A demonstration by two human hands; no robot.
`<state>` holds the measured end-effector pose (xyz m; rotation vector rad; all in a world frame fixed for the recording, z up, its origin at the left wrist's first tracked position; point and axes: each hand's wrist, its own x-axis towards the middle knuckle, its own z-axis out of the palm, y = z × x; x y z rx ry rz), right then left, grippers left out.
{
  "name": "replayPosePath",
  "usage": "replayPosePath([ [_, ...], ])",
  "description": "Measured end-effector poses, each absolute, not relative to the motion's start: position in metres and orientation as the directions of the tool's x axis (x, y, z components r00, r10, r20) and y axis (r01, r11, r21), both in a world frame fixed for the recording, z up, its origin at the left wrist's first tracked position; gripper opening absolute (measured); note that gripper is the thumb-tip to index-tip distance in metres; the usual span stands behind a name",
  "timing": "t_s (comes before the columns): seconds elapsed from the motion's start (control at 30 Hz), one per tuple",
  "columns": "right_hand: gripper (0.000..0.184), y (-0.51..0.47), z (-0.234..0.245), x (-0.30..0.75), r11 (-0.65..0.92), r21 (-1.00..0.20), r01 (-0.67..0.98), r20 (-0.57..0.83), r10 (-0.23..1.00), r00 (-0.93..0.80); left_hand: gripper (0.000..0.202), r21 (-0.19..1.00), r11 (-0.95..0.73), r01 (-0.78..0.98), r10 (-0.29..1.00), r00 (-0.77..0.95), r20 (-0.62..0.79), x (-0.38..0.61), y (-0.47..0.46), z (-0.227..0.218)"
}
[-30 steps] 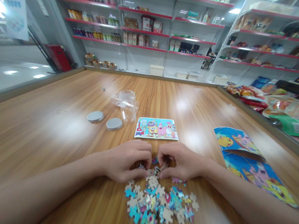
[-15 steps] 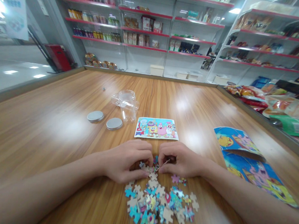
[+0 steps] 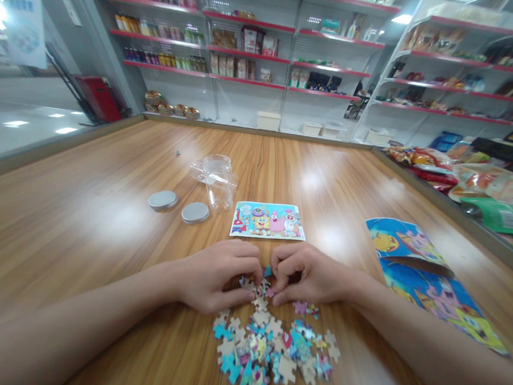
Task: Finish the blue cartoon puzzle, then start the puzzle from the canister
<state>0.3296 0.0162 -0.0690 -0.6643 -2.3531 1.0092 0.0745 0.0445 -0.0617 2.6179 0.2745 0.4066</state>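
Observation:
My left hand [image 3: 220,276] is curled with its fingertips down on small jigsaw pieces at the top of the pile; what lies under the fingers is partly hidden. Close by on the right, my right hand [image 3: 305,273] has its thumb and bent fingers at a pink jigsaw piece [image 3: 269,292], which lies almost flat. Toward me spreads the loose pile of jigsaw pieces [image 3: 286,369], some picture side up in blue, yellow and pink, others showing plain backs. Beyond both hands is a cartoon picture card [image 3: 269,222], lying flat.
Clear plastic jars [image 3: 219,183] lie left of the card, near two silver lids [image 3: 195,212]. A blue cartoon sleeve [image 3: 443,293] rests on the right of the wooden table [image 3: 106,161]. Packaged goods [image 3: 500,184] line the right edge, and stocked shelves [image 3: 250,54] stand behind.
The piece at my right fingertips was tilted up on edge and now lies flatter, pink side showing. My right thumb has shifted slightly down; my left hand has barely moved.

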Motion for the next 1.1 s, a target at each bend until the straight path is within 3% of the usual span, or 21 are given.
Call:
replayPosePath([
  [0.33, 0.018, 0.0159, -0.0659, 0.3308, 0.701, -0.664, 0.261, 0.243, 0.533, -0.811, 0.016, 0.482, -0.866, 0.135, 0.269, 0.938, 0.22, 0.0741, 0.0449, -0.0632],
  [0.6, 0.012, 0.016, -0.0686, 0.3267, 0.634, -0.729, 0.258, 0.307, 0.639, -0.705, 0.014, 0.509, -0.852, 0.123, 0.281, 0.928, 0.246, 0.074, 0.0449, -0.0636],
  [0.77, 0.009, 0.0157, -0.0669, 0.3245, 0.645, -0.703, 0.3, 0.378, 0.696, -0.611, 0.012, 0.508, -0.853, 0.117, 0.279, 0.926, 0.254, 0.0739, 0.0448, -0.0643],
  [1.1, 0.009, 0.0146, -0.0676, 0.3237, 0.674, -0.665, 0.322, 0.393, 0.682, -0.616, 0.011, 0.484, -0.868, 0.11, 0.272, 0.921, 0.278, 0.075, 0.0446, -0.0626],
])
